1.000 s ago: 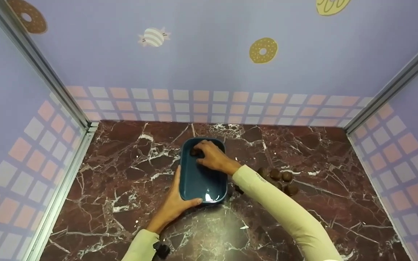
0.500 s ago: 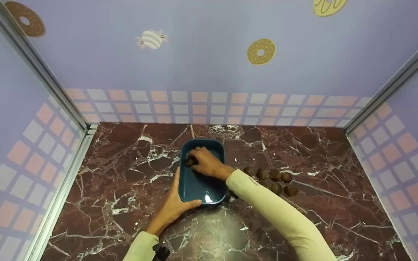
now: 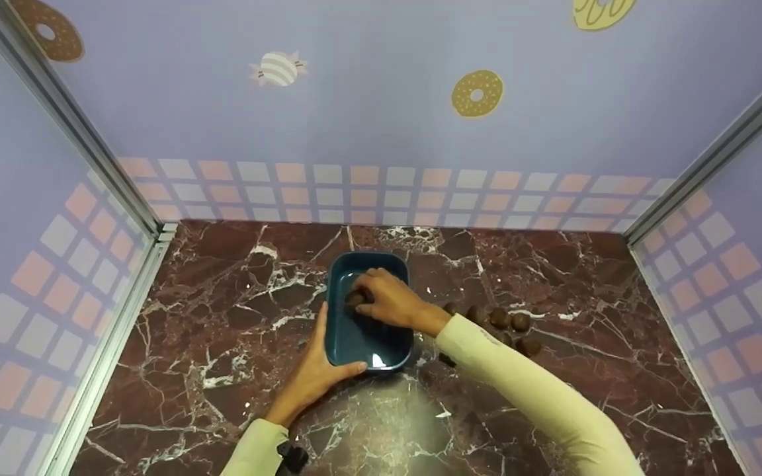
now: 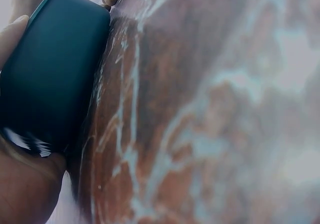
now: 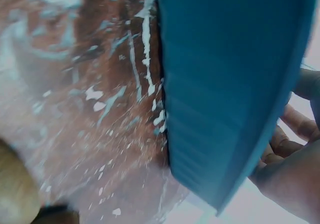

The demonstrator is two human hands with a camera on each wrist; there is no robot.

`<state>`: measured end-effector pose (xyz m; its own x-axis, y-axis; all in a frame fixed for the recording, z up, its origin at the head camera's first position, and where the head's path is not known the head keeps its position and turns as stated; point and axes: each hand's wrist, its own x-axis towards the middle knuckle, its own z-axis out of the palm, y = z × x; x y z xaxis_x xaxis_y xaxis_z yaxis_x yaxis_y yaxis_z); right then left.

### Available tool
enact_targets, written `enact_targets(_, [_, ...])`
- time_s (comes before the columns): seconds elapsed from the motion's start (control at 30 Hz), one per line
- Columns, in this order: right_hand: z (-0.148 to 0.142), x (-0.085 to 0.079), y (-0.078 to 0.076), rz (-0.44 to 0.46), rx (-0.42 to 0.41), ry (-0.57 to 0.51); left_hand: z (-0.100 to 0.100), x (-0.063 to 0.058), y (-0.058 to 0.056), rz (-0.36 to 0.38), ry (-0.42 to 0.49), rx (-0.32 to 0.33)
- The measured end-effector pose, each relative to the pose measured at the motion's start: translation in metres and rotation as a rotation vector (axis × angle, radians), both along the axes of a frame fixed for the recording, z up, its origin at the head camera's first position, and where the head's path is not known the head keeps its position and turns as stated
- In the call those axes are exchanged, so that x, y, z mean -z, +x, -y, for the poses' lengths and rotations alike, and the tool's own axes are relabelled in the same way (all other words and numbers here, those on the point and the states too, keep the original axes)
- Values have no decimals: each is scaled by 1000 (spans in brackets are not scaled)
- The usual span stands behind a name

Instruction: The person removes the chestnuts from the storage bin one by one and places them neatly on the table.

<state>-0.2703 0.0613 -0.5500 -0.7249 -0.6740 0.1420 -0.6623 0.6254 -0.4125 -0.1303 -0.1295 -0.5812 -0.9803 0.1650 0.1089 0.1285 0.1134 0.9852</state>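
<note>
A deep blue rectangular dish (image 3: 369,337) sits on the marbled surface. My left hand (image 3: 318,370) holds its near-left corner, with fingers along the left side and thumb over the near rim. My right hand (image 3: 387,301) reaches inside the dish and pinches a small round brown ball (image 3: 356,299) low near its floor. Whether the ball touches the floor, I cannot tell. In the right wrist view, the curled fingers (image 5: 295,129) show past the dish wall (image 5: 225,84). The left wrist view shows the dish's outer wall (image 4: 60,59) and the thumb side of my hand (image 4: 30,184).
Several similar brown balls (image 3: 520,322) lie right of the dish, some partly behind my right sleeve (image 3: 520,383). Purple patterned walls (image 3: 381,119) stand at the back and both sides. The reddish marble surface (image 3: 222,317) extends around the dish.
Within the dish, my right hand has moved from the far end toward the near side, then slightly right, still pinching a ball. My left hand and the dish hold their place.
</note>
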Motion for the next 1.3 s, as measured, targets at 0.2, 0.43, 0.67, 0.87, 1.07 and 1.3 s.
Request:
enact_targets(0.2, [-21, -13, 12, -31, -22, 4, 0, 0, 0, 0, 21, 7])
enact_targets(0.43, [-45, -23, 24, -51, -24, -30, 1, -3, 0, 24, -39, 16])
enact_targets(0.67, [-64, -30, 32, -68, 2, -53, 2, -5, 1, 44, -71, 8])
enact_targets(0.87, [-81, -32, 39, -56, 11, -143, 1, -3, 0, 21, -41, 12])
enact_targets(1.07, [-101, -31, 44, -72, 16, -229, -1, -2, 0, 3, -25, -9])
enact_targets(1.3, [-129, -25, 57, -13, 77, -248, -1, 4, -2, 2, -34, -5])
